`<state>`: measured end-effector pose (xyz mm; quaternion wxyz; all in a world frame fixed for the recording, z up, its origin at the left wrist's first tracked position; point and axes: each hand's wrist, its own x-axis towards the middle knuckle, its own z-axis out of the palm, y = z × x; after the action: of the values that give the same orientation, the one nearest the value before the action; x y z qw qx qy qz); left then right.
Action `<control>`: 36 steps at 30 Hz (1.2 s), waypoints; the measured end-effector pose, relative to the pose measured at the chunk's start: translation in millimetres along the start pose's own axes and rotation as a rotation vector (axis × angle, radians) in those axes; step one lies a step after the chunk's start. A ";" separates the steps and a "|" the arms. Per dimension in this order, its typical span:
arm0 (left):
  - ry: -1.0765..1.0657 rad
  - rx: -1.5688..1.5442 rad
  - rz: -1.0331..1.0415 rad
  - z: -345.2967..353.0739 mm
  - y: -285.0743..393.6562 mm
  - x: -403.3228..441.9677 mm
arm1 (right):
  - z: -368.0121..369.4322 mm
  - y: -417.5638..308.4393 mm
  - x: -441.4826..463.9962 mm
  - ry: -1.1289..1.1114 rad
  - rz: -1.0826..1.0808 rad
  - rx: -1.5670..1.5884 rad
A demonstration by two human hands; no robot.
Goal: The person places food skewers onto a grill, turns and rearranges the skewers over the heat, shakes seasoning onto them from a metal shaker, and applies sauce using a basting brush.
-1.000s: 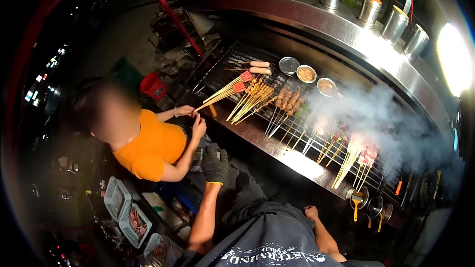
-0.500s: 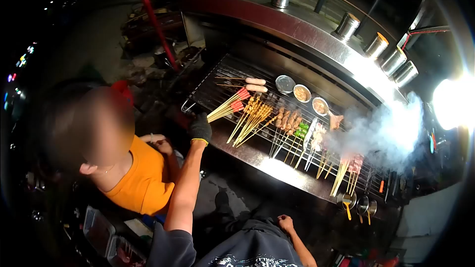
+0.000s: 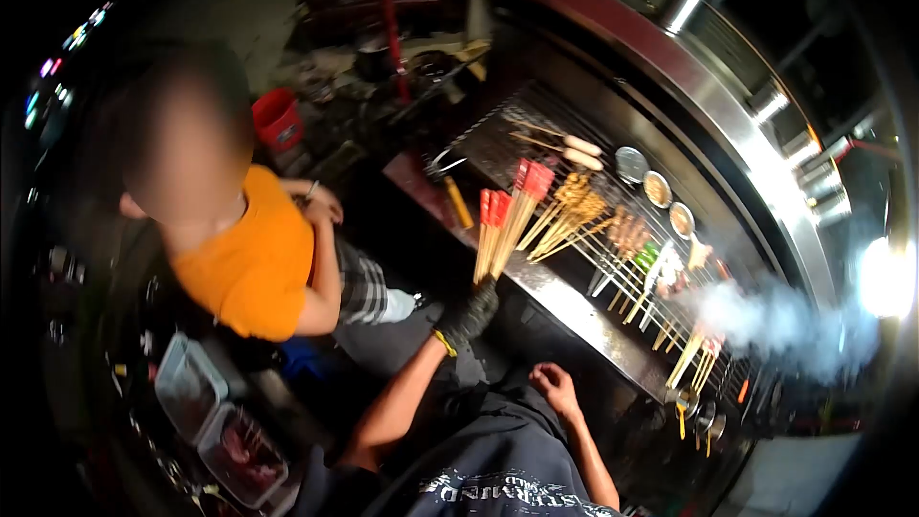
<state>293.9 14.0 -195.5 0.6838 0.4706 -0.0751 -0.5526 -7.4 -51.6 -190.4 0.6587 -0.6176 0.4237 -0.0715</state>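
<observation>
My left hand [image 3: 469,313], in a dark glove with a yellow cuff, is closed around the lower ends of a bundle of skewers [image 3: 512,215]. Red pieces top their pale sticks, which stand up in front of the grill's near edge. My bare right hand [image 3: 553,387] hangs by my waist, fingers loosely bent and apart, holding nothing. On the grill [image 3: 498,134] lie two sausages on sticks [image 3: 582,153], a cluster of browned skewers [image 3: 571,211], darker meat skewers [image 3: 628,234] and green ones [image 3: 647,257].
A person in an orange shirt [image 3: 254,263] stands at left. Round tins [image 3: 657,190] sit at the grill's back; smoke [image 3: 756,321] covers its right end. Metal canisters [image 3: 685,0] line the hood. Plastic tubs [image 3: 191,383] are low left, beyond them a red bucket [image 3: 278,120].
My left hand has lifted the red-topped skewers off the grill and drawn them back toward me, now upright. The view has turned, shifting the grill rightward. My right hand has risen slightly.
</observation>
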 end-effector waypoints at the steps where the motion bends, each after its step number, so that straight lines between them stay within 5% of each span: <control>1: -0.060 -0.129 -0.056 5.3 -3.9 -18.6 | 9.5 -45.6 5.5 -0.064 -0.062 -0.005; 3: -0.158 -0.377 -0.190 16.5 -11.0 -55.5 | 29.5 -126.0 12.2 -0.186 -0.172 0.021; 5: -0.115 0.091 0.138 30.4 -13.3 -84.9 | 49.1 -172.3 21.1 -0.328 -0.280 0.081; 8: 0.122 1.093 0.959 34.3 -41.5 -99.9 | 72.8 -182.8 33.7 -0.302 -0.258 -0.129; 9: 0.197 1.234 0.918 35.8 -38.8 -113.6 | 85.1 -190.1 30.1 -0.275 -0.367 -0.107; 10: 0.279 1.212 0.829 39.0 -30.4 -125.6 | 84.2 -179.0 39.8 -0.332 -0.421 -0.115; 12: 0.527 0.697 0.250 54.5 5.6 -162.2 | 95.8 -198.4 27.6 -0.313 -0.464 -0.047; 13: 0.612 0.551 0.138 60.7 17.1 -176.5 | 94.9 -192.1 35.1 -0.372 -0.442 -0.018; 14: 0.668 0.466 0.195 58.5 9.0 -184.1 | 103.6 -196.0 28.6 -0.407 -0.433 0.019; 15: 0.675 0.375 0.500 53.5 -9.5 -188.3 | 109.1 -198.0 19.1 -0.462 -0.378 -0.037; 18: 0.743 0.410 0.468 72.9 -7.4 -229.2 | 129.0 -173.2 7.1 -0.700 -0.322 -0.179; 19: 0.838 0.792 0.534 70.1 -32.6 -234.2 | 139.5 -159.1 -0.7 -0.836 -0.397 -0.242; 20: 0.824 0.206 0.494 93.6 -10.8 -252.2 | 145.7 -150.2 -17.3 -0.941 -0.278 -0.298; 22: 0.827 -0.094 0.552 85.4 -48.6 -254.8 | 157.2 -132.7 -26.7 -1.043 -0.473 -0.536; 23: 0.615 -0.459 0.847 76.1 -64.4 -251.8 | 161.8 -132.8 -33.8 -1.138 -0.499 -0.620; 24: 0.636 -0.459 0.859 64.9 -78.7 -253.8 | 163.0 -132.3 -39.7 -1.225 -0.519 -0.705; 25: 0.669 -0.569 0.946 55.6 -93.3 -259.2 | 163.8 -120.9 -38.8 -1.321 -0.982 -0.868; 27: 0.698 -0.674 1.041 52.5 -102.6 -273.9 | 160.8 -75.0 -22.7 -1.253 -1.365 -0.775; 29: 0.772 -0.868 1.089 58.3 -97.2 -282.3 | 163.3 -73.1 -29.3 -1.255 -1.143 -0.606; 32: 0.544 -1.054 1.250 62.9 -78.5 -278.0 | 151.7 -133.0 -48.0 -1.376 -0.120 -0.867; 34: 0.350 -0.951 1.253 49.0 -71.1 -279.2 | 132.4 -127.4 -22.2 -1.546 0.675 -0.166; 35: 0.595 -0.744 1.114 48.7 -65.9 -272.4 | 124.6 -129.5 -18.8 -1.505 0.551 -0.187; 36: 0.309 -0.886 1.119 38.7 -70.5 -261.4 | 118.2 -129.8 -19.4 -1.446 0.435 -0.208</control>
<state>122.8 212.1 -116.4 0.9929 0.1139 0.0237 -0.0263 112.5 20.0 -82.2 0.7098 -0.4722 0.0034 0.5227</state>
